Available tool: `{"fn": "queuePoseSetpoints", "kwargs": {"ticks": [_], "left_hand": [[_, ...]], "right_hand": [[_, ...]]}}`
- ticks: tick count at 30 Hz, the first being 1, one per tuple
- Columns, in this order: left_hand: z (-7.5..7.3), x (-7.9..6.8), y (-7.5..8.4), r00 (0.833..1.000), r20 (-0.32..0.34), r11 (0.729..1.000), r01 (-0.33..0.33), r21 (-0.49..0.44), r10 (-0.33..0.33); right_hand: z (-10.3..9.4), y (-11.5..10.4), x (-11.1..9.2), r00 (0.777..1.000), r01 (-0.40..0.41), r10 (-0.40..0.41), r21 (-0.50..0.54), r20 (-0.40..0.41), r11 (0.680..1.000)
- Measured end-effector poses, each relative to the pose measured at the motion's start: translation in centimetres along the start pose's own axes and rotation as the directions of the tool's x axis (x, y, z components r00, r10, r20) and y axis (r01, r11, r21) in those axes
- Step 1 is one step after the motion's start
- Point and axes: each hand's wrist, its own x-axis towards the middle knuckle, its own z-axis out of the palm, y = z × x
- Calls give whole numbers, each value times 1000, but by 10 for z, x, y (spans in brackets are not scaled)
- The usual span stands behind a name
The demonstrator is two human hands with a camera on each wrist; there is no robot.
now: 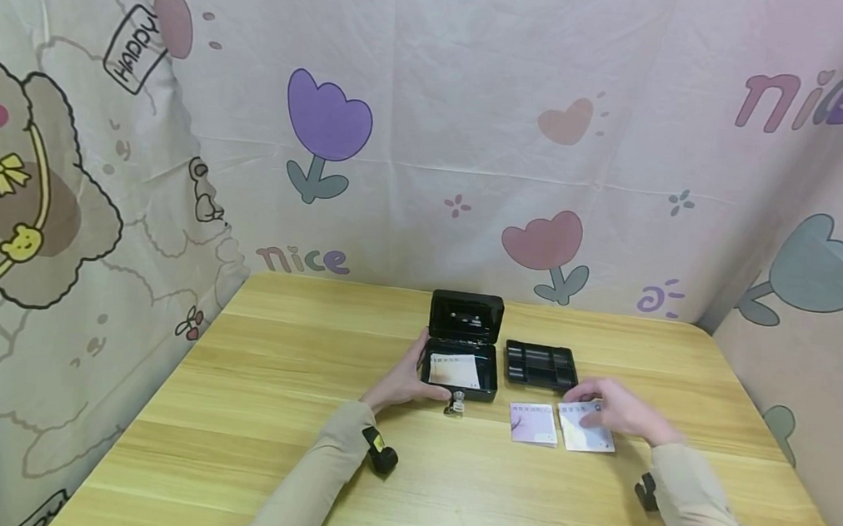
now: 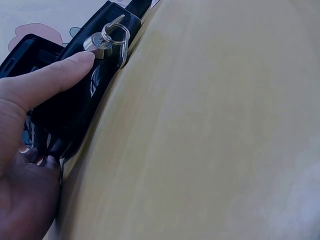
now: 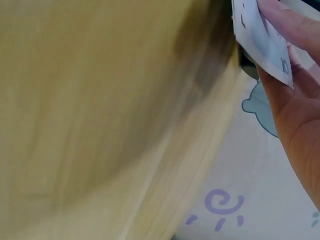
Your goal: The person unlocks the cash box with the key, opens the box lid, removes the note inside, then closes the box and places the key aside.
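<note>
My left hand (image 1: pixel 405 382) grips the front left corner of a black metal cash box (image 1: pixel 487 390). Its thumb lies along the front beside the lock (image 2: pixel 98 46), where keys (image 1: pixel 457 403) hang on a ring. The lid (image 1: pixel 465 317) stands raised, and a printed card (image 1: pixel 455 369) lies inside the box. To the right, my right hand (image 1: pixel 625 408) pinches a pale bluish printed card (image 1: pixel 594 439), thumb on top and fingers beneath, as the right wrist view shows. Left of it, a pinkish-purple card (image 1: pixel 532 424) lies flat on the table.
Behind the cards sits a black compartment tray (image 1: pixel 541 365), close to the box's right side. Everything stands on a light wooden table (image 1: pixel 293 352). A printed cloth (image 1: pixel 434 114) hangs along the table's back edge and both sides.
</note>
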Motion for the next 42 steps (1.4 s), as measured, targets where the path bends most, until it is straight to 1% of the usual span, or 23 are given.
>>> {"fn": "queuePoseSetpoints", "kwargs": {"ticks": [6,14,21,24,31,42], "left_hand": [[0,0,0,1000,2,1000,0,16,0],[0,2,-3,1000,-2,1000,-1,12,1],[0,2,-3,1000,0,1000,1,16,-1],[-1,1,-2,1000,0,1000,4,20,-4],[-1,1,-2,1000,-1,1000,3,18,-3],[0,1,-3,1000,2,1000,-6,10,6]], "right_hand": [[6,-2,-1,999,-28,28,-10,-24,1000],[9,2,1,998,-11,10,-18,-63,1000],[14,1,3,994,41,-46,-56,-96,998],[17,2,4,993,49,-57,-77,-101,996],[17,0,4,993,29,-40,-91,-115,995],[16,1,2,991,36,-47,-82,-129,996]]}}
